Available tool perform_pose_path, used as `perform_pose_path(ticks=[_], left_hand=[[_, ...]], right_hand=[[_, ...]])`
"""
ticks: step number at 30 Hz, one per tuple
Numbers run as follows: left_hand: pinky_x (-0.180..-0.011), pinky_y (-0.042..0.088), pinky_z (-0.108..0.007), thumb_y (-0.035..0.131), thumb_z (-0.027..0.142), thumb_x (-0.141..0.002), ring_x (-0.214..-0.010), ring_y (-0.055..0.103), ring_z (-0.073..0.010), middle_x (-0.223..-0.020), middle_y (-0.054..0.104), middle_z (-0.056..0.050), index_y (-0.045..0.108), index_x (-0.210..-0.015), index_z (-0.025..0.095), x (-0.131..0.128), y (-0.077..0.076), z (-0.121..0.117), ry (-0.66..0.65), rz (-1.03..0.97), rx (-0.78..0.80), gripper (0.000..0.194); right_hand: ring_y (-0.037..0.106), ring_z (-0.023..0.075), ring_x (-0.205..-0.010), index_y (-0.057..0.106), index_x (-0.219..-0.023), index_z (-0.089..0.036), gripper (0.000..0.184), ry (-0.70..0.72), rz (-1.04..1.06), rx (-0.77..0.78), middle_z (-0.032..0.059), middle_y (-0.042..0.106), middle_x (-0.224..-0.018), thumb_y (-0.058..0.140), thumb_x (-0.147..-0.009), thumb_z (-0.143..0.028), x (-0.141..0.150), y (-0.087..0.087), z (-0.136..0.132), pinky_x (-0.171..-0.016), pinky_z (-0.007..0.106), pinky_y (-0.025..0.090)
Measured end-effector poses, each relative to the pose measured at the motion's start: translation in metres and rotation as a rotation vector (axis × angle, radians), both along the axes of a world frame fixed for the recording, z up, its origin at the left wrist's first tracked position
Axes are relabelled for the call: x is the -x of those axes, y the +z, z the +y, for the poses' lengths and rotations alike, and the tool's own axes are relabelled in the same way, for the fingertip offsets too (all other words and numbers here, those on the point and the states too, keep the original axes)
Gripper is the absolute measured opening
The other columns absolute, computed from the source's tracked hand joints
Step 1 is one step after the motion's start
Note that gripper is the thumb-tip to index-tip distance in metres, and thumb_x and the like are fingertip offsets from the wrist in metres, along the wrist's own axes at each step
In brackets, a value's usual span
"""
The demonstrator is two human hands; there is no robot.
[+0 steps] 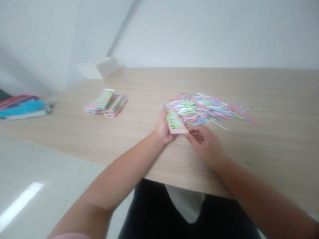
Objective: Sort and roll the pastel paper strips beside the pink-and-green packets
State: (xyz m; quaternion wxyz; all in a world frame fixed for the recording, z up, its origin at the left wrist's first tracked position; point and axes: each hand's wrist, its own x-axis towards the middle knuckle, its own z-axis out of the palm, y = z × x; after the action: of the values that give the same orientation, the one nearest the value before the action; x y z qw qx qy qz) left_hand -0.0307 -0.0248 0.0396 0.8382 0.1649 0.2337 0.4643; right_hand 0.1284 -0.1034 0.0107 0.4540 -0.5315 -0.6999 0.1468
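Observation:
A small flat pink and green packet [175,121] with a dark digit on its face is held up above the table's front part. My left hand [164,127] is wrapped round its left side and back. With thumb and fingers, my right hand [203,139] pinches the packet's lower right corner. Just behind both hands lies a loose pile of thin pastel sticks [206,108] in white, pink, green, blue and purple. Whether anything is inside the packet cannot be seen.
A stack of similar pink and green packets [107,103] lies to the left on the wooden table [142,152]. Behind it, against the wall, stands a white box [99,68]. Blue and red plastic bags [25,106] lie at the far left edge.

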Motion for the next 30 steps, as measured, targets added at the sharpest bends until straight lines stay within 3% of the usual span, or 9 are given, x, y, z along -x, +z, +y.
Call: perform_pose_path(ticks=[7, 16, 24, 26, 30], left_hand=[[-0.061, 0.057, -0.036, 0.026, 0.073, -0.099, -0.059, 0.065, -0.0224, -0.068, 0.064, -0.008, 0.064, -0.102, 0.013, 0.002, -0.004, 0.002, 0.016, -0.012, -0.070, 0.072], [-0.061, 0.057, -0.034, 0.029, 0.069, -0.101, -0.060, 0.065, -0.0209, -0.075, 0.067, -0.009, 0.065, -0.114, 0.014, -0.001, -0.002, 0.000, 0.011, -0.020, -0.061, 0.068], [-0.056, 0.054, -0.032, 0.029, 0.066, -0.102, -0.057, 0.064, -0.0208, -0.074, 0.066, -0.007, 0.064, -0.121, 0.015, -0.004, 0.002, -0.005, 0.014, 0.022, -0.056, 0.065], [-0.059, 0.054, -0.032, 0.030, 0.067, -0.102, -0.060, 0.065, -0.0208, -0.076, 0.067, -0.008, 0.064, -0.123, 0.014, -0.004, 0.004, -0.006, 0.030, 0.009, -0.026, 0.066], [-0.069, 0.056, -0.036, 0.033, 0.067, -0.101, -0.073, 0.070, -0.0253, -0.088, 0.072, -0.013, 0.065, -0.125, 0.013, -0.005, 0.005, -0.008, 0.026, -0.035, -0.023, 0.067]], right_hand=[[0.074, 0.0205, -0.080, 0.070, -0.100, -0.025, 0.011, 0.058, -0.039, 0.017, 0.0035, 0.074, -0.093, 0.070, -0.092, -0.032, -0.001, 0.003, -0.002, -0.070, 0.034, 0.061], [0.071, 0.0213, -0.083, 0.068, -0.102, -0.024, 0.009, 0.046, -0.132, -0.091, 0.0058, 0.072, -0.096, 0.064, -0.098, -0.031, 0.000, 0.007, -0.005, -0.068, 0.033, 0.059], [0.067, 0.0238, -0.093, 0.070, -0.097, -0.023, 0.010, 0.089, -0.229, -0.213, 0.0056, 0.072, -0.095, 0.060, -0.100, -0.023, -0.001, 0.013, -0.003, -0.084, 0.040, 0.056], [0.068, 0.0237, -0.093, 0.070, -0.102, -0.023, 0.009, 0.102, -0.227, -0.211, 0.0061, 0.072, -0.098, 0.062, -0.099, -0.024, -0.001, 0.012, -0.003, -0.083, 0.040, 0.056], [0.068, 0.0220, -0.090, 0.066, -0.123, -0.023, 0.026, 0.118, -0.215, -0.152, 0.0087, 0.069, -0.112, 0.065, -0.097, -0.027, -0.002, 0.007, -0.003, -0.077, 0.037, 0.059]])
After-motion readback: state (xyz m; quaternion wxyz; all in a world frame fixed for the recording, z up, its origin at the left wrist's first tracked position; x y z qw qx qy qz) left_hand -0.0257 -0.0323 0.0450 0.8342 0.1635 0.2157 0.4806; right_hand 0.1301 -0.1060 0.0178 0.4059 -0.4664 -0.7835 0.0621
